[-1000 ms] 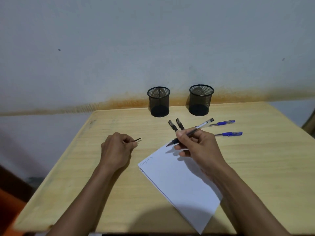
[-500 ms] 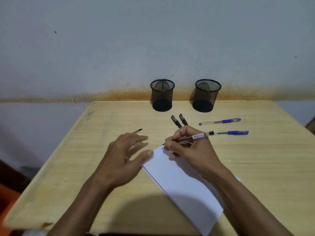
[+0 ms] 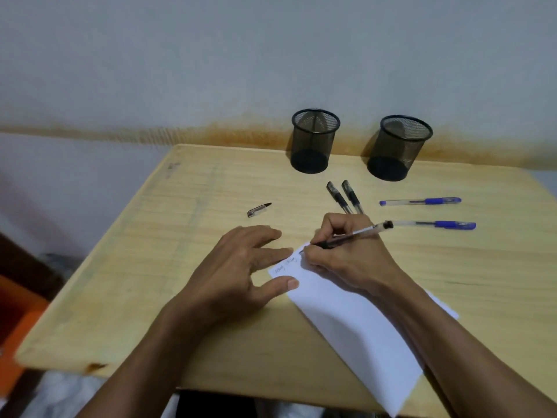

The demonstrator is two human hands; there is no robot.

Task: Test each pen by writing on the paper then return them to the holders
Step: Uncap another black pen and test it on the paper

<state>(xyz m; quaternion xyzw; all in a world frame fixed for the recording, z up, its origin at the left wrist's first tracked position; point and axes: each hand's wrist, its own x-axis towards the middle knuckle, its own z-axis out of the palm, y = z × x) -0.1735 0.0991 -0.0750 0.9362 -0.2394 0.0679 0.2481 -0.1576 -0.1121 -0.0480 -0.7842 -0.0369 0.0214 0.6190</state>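
Note:
My right hand (image 3: 346,254) grips a black pen (image 3: 352,235) with its tip touching the top corner of the white paper (image 3: 346,321), beside a line of small writing. My left hand (image 3: 241,273) lies flat with fingers spread, thumb and fingertips pressing on the paper's left edge. The pen's cap (image 3: 258,209) lies on the table beyond my left hand. Two capped black pens (image 3: 345,197) lie side by side behind my right hand. Two blue pens (image 3: 422,201) (image 3: 437,224) lie to the right. Two black mesh holders (image 3: 313,141) (image 3: 398,147) stand at the back.
The wooden table (image 3: 150,267) stands against a grey wall with an orange stain along its foot. Its left edge and front edge are close to my arms. Something orange (image 3: 12,327) sits on the floor to the left.
My left hand let the cap go on the table, opened and came down flat on the paper. My right hand lowered the pen until its tip met the paper.

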